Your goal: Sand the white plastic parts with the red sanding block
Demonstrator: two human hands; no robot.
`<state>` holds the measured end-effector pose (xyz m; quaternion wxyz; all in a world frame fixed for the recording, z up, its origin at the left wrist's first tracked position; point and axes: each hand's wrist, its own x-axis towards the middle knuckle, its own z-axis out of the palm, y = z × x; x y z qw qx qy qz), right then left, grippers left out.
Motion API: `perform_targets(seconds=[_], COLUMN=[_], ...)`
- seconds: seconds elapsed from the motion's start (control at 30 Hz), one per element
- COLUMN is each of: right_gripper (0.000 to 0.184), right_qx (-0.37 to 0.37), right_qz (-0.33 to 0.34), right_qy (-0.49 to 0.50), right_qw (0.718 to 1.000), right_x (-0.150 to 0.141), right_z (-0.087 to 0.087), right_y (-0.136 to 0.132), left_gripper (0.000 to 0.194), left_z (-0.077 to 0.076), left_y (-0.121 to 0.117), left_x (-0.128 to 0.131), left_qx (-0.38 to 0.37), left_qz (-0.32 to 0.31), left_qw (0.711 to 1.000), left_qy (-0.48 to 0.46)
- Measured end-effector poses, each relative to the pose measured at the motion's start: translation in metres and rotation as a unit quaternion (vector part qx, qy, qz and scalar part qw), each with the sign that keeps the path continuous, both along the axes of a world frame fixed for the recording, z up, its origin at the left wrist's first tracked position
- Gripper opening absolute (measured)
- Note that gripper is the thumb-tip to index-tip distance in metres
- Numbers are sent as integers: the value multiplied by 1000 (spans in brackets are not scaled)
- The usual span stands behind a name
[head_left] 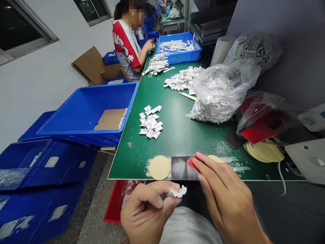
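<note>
My left hand (149,206) pinches a small white plastic part (178,192) between thumb and fingers, just in front of the table edge. My right hand (223,189) grips a piece of red sandpaper (193,164) under its fingertips, over the right end of a dark sanding strip (179,168) at the table's edge. White dust covers this strip. A pale yellow disc (159,167) lies left of it, while a second one (215,158) is partly hidden behind my right hand. Further back on the green table is a small heap of similar white parts (151,123).
A clear bag of white parts (218,98) stands at the right, near another heap (181,79). Blue bins (86,91) line the left side. A person (129,44) works at the far end beside a blue tray (180,58). Yellow discs (264,152) are stacked at the right.
</note>
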<state>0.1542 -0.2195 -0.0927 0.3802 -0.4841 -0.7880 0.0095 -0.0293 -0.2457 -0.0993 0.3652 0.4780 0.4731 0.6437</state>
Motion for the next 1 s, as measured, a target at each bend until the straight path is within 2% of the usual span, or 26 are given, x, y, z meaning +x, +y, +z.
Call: perform_targets(seconds=[0.07,0.1,0.13,0.2,0.27,0.3,0.4,0.47,0.5,0.57,0.63,0.7,0.73,0.8,0.83,0.9,0.97,1.0], right_gripper=[34,34,34,38,50,55,56,50,50,54,58,59,59,59,58,54,52,51], right_qx=[31,42,42,17,18,45,166,172,144,98,115,122,99,33,11,-13,-30,-38], right_qz=[77,86,75,12,-19,1,114,156,135,72,55,71,58,0,-18,-15,8,16], right_qy=[47,50,43,47,84,105,122,87,74,70,99,109,112,136,152,182,209,225], right_qw=[995,994,995,999,996,993,972,969,978,990,987,984,987,990,988,983,977,973], right_x=[0,1,1,2,4,5,6,6,7,9,14,20,24,32,37,44,48,49], right_z=[1,0,-2,-9,-18,-22,-31,-33,-33,-34,-36,-41,-45,-52,-56,-64,-72,-75], right_y=[-1,-1,-1,-1,-3,-4,-5,-2,1,5,7,7,5,2,-1,-10,-20,-24], left_gripper=[35,36,38,45,51,50,47,46,46,48,49,50,51,53,52,41,24,26], left_z=[2,3,3,4,4,5,5,5,4,3,4,10,16,34,46,72,96,106], left_y=[3,5,9,16,23,25,27,25,23,20,19,28,37,68,88,138,191,215], left_x=[3,3,2,-2,-4,-4,2,8,10,14,15,14,13,16,20,36,58,68], left_qx=[-78,-118,-163,-260,-343,-372,-405,-413,-415,-418,-416,-399,-366,-252,-168,-72,-15,11], left_qz=[-32,-72,-116,-187,-213,-212,-205,-224,-238,-250,-240,-261,-289,-345,-350,-338,-322,-314], left_qw=[988,971,943,870,804,780,747,738,735,737,758,794,826,889,919,938,943,939], left_qy=[-128,-197,-265,-375,-437,-456,-486,-484,-479,-467,-441,-378,-318,-163,-67,12,76,141])
